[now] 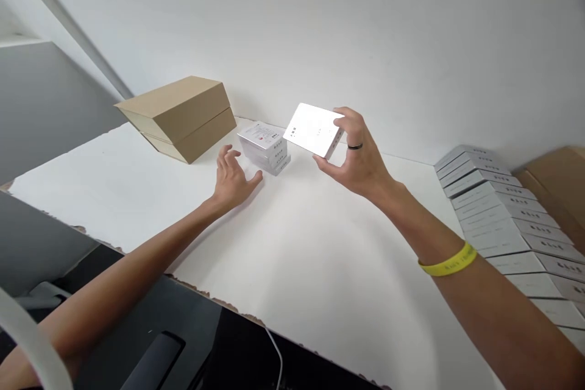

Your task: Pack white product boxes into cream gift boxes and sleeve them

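My right hand (361,152) grips a flat white box (313,128) with printed marks, thumb under its near edge and fingers on top. It is held tilted above the table, right of a short stack of similar white boxes (262,143). Beside that stack, on its near left side, my left hand (233,180) hovers with fingers bent and thumb spread apart, nothing in its grasp. The top box of the stack carries small print and a red mark.
Two brown cardboard boxes (183,113) lie stacked behind on the left. A long leaning row of white boxes (507,213) lines the right side, with brown cardboard (557,186) behind it. The white table (292,256) has a chipped front edge; a white cable (276,347) hangs there.
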